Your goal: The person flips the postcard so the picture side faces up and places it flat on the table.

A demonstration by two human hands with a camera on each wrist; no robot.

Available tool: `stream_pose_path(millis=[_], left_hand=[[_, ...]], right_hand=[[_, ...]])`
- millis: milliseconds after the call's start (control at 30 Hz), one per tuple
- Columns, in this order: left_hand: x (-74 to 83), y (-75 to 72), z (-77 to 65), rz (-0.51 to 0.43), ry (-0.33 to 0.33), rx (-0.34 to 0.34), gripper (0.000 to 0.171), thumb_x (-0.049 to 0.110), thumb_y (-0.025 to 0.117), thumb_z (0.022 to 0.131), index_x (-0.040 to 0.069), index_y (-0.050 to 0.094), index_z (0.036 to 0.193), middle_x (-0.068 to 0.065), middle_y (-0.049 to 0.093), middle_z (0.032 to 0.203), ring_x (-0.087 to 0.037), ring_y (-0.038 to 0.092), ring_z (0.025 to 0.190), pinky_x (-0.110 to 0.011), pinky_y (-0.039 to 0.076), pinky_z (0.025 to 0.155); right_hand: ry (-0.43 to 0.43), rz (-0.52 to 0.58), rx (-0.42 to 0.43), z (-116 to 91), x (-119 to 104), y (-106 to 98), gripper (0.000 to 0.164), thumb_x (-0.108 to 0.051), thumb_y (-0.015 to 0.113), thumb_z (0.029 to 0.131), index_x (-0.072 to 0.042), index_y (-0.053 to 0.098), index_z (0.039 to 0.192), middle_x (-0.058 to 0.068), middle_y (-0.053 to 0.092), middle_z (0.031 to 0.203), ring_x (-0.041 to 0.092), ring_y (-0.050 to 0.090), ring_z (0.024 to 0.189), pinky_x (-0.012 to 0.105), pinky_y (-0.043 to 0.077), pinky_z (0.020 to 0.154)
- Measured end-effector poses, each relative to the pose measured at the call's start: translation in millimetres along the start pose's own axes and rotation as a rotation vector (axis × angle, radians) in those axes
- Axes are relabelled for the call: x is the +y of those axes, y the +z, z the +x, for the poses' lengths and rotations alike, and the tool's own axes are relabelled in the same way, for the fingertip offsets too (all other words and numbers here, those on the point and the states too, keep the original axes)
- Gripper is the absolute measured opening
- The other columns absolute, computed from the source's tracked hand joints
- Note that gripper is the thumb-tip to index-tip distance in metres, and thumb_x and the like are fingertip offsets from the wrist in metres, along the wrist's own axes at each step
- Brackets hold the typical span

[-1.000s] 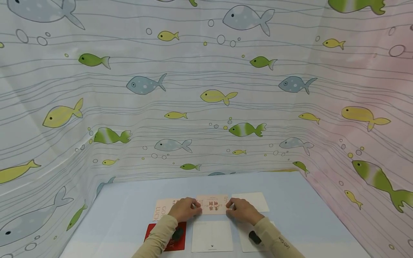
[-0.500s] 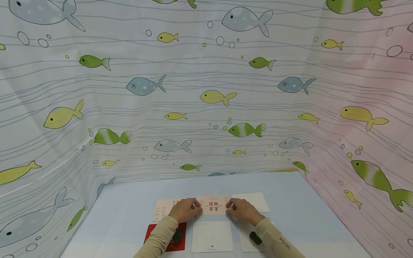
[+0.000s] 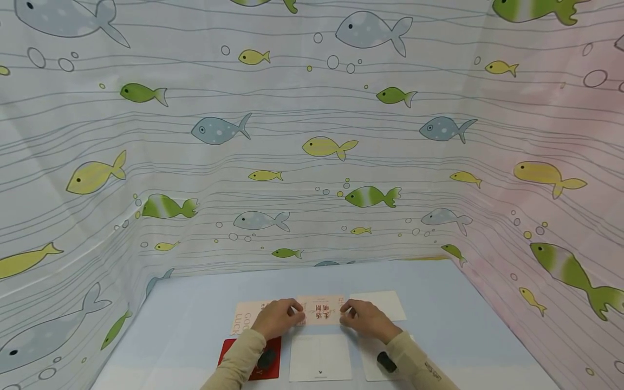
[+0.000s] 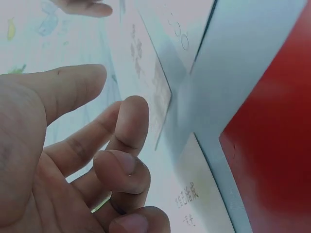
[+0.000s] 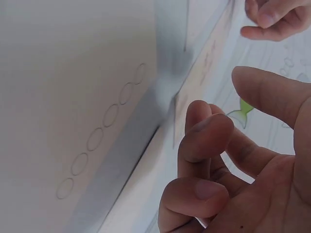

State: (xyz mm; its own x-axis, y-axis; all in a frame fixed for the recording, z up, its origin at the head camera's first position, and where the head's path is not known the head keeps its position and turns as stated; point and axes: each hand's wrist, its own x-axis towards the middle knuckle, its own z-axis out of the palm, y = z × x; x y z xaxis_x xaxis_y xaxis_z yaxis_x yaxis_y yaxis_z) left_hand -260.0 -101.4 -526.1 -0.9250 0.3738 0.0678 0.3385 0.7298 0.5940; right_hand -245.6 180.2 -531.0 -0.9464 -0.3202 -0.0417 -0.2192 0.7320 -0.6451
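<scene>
A pale pink card (image 3: 323, 310) printed with red and dark characters lies flat at the middle of the back row. At its left end is my left hand (image 3: 279, 318), with the fingertips over or against that edge. My right hand (image 3: 369, 319) sits the same way at the right end. In the left wrist view, the fingers (image 4: 132, 121) bend loosely and the thumb stands apart from them. The right wrist view has similarly bent fingers (image 5: 206, 138), also with a gap to the thumb. Neither hand visibly pinches the card; exact contact is hard to tell.
Left of the hands lies a pink GOOD LUCK card (image 3: 241, 319), partly covered. In front are a red card (image 3: 274, 371) under the left forearm, a white card (image 3: 320, 357) and another white card (image 3: 369, 368) under the right sleeve. A cream card (image 3: 390, 304) lies back right.
Both hands have shifted only very slightly, the right fingertips a touch to the left. The cards look unmoved.
</scene>
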Motion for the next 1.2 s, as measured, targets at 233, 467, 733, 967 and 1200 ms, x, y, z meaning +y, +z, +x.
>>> stream_pose_path(millis=[233,467,733,967,1200], left_hand=[[1.8,-0.9,-16.6,0.097,0.038,0.058,0.023,0.034,0.074,0.09,0.015,0.075,0.103,0.008,0.061,0.081,-0.005,0.052,0.067,-0.03,0.045,0.059],[5.9,-5.1,-37.1,0.167,0.04,0.038,0.039,0.045,0.08,0.083,0.014,0.075,0.106,0.006,0.061,0.085,-0.006,0.052,0.065,-0.029,0.044,0.055],[11.6,-4.8,-47.5,0.228,0.062,-0.015,0.057,0.053,0.084,0.075,0.011,0.075,0.111,0.004,0.06,0.089,-0.009,0.055,0.066,-0.031,0.046,0.056],[13.0,-1.6,-53.0,0.226,0.042,-0.04,0.059,0.053,0.086,0.071,0.01,0.074,0.109,0.005,0.057,0.088,-0.01,0.049,0.063,-0.03,0.044,0.058],[13.6,-0.7,-55.1,0.234,0.044,-0.034,0.057,0.049,0.088,0.071,0.01,0.073,0.109,0.006,0.056,0.086,-0.008,0.049,0.066,-0.03,0.045,0.06]], right_hand=[[-0.028,0.024,-0.01,-10,-6,-7,0.029,-0.029,0.068,0.097,-0.01,0.066,0.119,-0.001,0.062,0.093,0.016,0.053,0.076,0.038,0.044,0.067],[-0.059,0.019,-0.024,-24,-9,-8,0.036,-0.033,0.069,0.097,-0.01,0.064,0.124,-0.004,0.061,0.095,0.014,0.052,0.077,0.036,0.044,0.067],[-0.079,-0.079,-0.038,-39,-15,-1,0.051,-0.043,0.075,0.091,-0.013,0.061,0.13,-0.007,0.058,0.099,0.008,0.051,0.076,0.033,0.044,0.067],[-0.073,-0.115,-0.023,-47,-13,0,0.057,-0.043,0.078,0.088,-0.009,0.061,0.131,-0.005,0.057,0.099,0.009,0.049,0.076,0.033,0.043,0.066],[-0.091,-0.146,-0.04,-52,-13,1,0.059,-0.044,0.082,0.084,-0.006,0.064,0.126,-0.005,0.054,0.096,0.008,0.046,0.073,0.03,0.042,0.065]])
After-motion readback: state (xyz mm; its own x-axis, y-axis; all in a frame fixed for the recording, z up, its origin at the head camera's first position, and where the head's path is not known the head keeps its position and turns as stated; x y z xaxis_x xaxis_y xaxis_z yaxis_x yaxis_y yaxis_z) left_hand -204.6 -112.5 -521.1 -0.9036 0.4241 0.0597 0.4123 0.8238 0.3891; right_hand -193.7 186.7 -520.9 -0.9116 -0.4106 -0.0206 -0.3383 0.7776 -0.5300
